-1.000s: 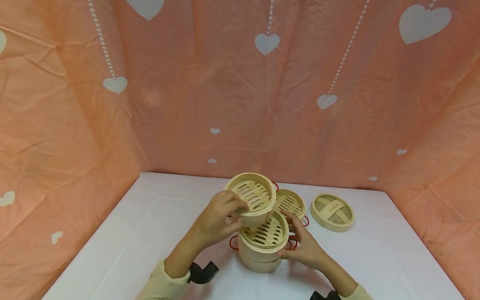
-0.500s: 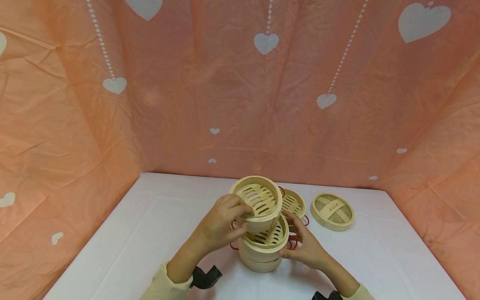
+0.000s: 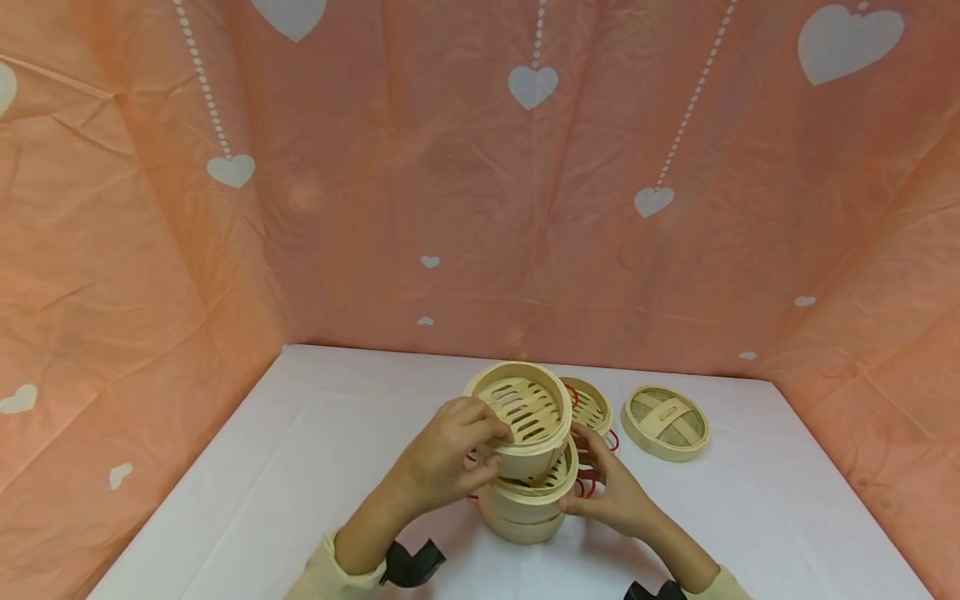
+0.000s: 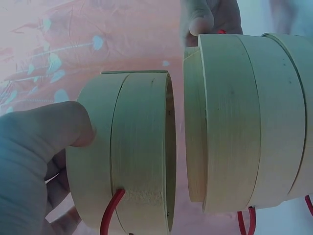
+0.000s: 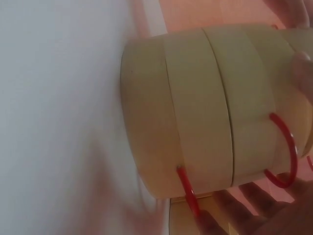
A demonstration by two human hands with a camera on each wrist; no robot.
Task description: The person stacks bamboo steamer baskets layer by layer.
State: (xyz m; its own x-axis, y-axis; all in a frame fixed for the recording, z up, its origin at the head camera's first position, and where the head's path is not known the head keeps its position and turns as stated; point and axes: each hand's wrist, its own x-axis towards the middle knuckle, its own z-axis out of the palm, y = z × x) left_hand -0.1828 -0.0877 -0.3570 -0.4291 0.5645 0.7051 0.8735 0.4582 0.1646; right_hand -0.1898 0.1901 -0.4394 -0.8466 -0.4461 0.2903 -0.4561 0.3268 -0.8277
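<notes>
My left hand grips a round bamboo steamer basket by its near left rim, fingertips inside and thumb outside. This basket is tilted toward me above a stack of steamer baskets. In the left wrist view a gap shows between the raised basket and the top of the stack. My right hand holds the upper right side of the stack, thumb in front and fingers behind. Red loop handles stick out from the stack in the right wrist view. The raised basket partly hides the stack's slotted floor.
Behind the stack, another slotted steamer basket rests on the white table, partly hidden by the raised one. To its right lies a woven bamboo lid. A pink cloth backdrop with white hearts rises behind the table.
My left hand has brought the raised basket to the right and down, closer over the stack. My right hand has stayed nearly still at the stack's side.
</notes>
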